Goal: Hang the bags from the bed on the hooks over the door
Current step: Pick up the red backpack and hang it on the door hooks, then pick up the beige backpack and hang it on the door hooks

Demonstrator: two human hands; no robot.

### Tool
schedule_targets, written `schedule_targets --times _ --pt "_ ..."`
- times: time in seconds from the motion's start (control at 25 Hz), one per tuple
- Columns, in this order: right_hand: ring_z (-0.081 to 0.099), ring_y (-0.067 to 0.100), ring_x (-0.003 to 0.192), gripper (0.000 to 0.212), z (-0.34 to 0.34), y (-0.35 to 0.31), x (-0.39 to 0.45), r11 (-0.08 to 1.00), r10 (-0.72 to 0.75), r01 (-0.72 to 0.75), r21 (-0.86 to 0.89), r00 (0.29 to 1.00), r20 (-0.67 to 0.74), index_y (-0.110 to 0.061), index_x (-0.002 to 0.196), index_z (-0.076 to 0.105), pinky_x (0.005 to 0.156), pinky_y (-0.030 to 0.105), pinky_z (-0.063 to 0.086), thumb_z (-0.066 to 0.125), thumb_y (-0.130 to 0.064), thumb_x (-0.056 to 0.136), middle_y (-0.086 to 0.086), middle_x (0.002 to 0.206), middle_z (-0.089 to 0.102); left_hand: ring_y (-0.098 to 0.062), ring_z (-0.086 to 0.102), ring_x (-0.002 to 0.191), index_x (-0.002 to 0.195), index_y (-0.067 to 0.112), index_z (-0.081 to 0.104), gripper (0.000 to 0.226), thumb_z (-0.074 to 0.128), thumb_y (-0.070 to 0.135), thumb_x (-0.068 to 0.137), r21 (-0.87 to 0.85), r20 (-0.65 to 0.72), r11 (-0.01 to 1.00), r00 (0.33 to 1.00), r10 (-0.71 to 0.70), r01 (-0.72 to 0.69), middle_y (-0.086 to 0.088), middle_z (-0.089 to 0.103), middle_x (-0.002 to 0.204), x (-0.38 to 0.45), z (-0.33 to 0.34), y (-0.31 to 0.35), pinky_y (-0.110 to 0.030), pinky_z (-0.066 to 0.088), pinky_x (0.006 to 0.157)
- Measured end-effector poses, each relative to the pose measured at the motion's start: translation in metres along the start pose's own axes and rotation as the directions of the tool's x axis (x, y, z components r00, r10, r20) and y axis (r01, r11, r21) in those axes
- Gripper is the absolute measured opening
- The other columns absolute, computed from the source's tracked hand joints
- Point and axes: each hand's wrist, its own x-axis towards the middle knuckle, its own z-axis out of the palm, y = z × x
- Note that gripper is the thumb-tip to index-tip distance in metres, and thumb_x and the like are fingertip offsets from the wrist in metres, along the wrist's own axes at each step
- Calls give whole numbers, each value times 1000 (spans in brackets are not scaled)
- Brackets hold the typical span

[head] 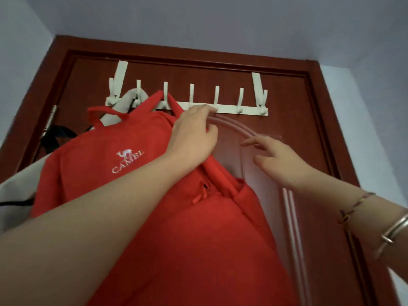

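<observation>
Two hands at the door hooks, one red bag hanging.
Left hand (194, 133) pinches the red bag's (123, 173) strap; right hand (278, 160) hovers spread, touching nothing. Bright red fabric, white "CAMEL" logo, top loop over a cream hook rack (231, 110) on the far brown door (287, 96).

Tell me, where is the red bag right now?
The red bag hangs on the door, its top loop over a hook left of the rack's middle, beside a beige bag, with the left hand on it.

Matt red cloth bag (154, 217), glossy wood door (287, 102), cream hook rack (231, 110)
</observation>
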Motion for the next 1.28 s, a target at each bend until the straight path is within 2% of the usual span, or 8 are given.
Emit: schedule_targets --times 0.16,0.32,0.44,0.56,0.68,0.88,1.12,1.28 --pt "52 18 120 46 -92 44 -121 960 212 -203 -194 977 28 -25 119 57 95 22 36 45 -2 82 0 131 54 -25 55 114 112 16 60 35 49 12 79 -303 167 952 986 12 40 -5 62 121 -58 72 118 -40 40 101" --pt "51 13 121 45 -202 65 -259 818 491 -477 -321 870 -42 -33 116 56 100 30 40 41 -3 85 -8 132 53 -15 57 75 100 21 63 24 48 13 82 -589 373 777 928 15 224 3 65 110 -135 129 249 -31 47 85" --pt "52 10 120 45 -286 52 -353 662 642 -645 -381 751 -154 -34 109 56 101 31 42 41 0 85 -7 129 56 -20 66 88 94 25 64 22 47 17 83 -714 511 610 852 118 344 8 65 104 -189 155 350 -36 54 78" --pt "59 12 112 44 -364 29 -429 477 729 -771 -422 615 -301 -26 112 59 90 25 45 40 2 84 -4 126 59 -13 65 100 90 23 67 21 49 15 84 -789 567 452 774 280 415 8 69 102 -233 164 455 -27 49 88" --pt "63 15 104 42 -435 0 -494 327 739 -851 -410 501 -451 -24 109 60 77 22 45 41 1 83 -5 121 63 -12 65 93 85 23 68 22 50 11 84 -831 556 271 707 437 486 6 71 94 -268 158 560 -26 49 86" --pt "68 15 92 38 -552 -53 -594 90 645 -925 -368 336 -686 -27 96 62 79 29 50 44 1 79 -6 103 68 -9 65 83 84 24 67 17 51 20 83 -809 430 33 553 713 587 8 71 88 -338 121 741 -30 54 77" --pt "64 18 90 35 -677 -114 -711 -234 477 -950 -207 74 -876 -10 102 64 79 23 48 45 7 79 2 103 67 -19 66 85 82 24 67 16 52 19 83 -736 293 -39 370 881 676 0 73 90 -392 80 934 -39 53 83" --pt "56 15 88 30 -751 -183 -776 -336 316 -940 -62 -50 -947 -3 105 65 80 25 44 50 7 81 5 106 65 -14 64 79 80 22 67 16 53 17 83 -722 193 -73 302 934 688 1 73 89 -410 32 1053 -31 53 77"
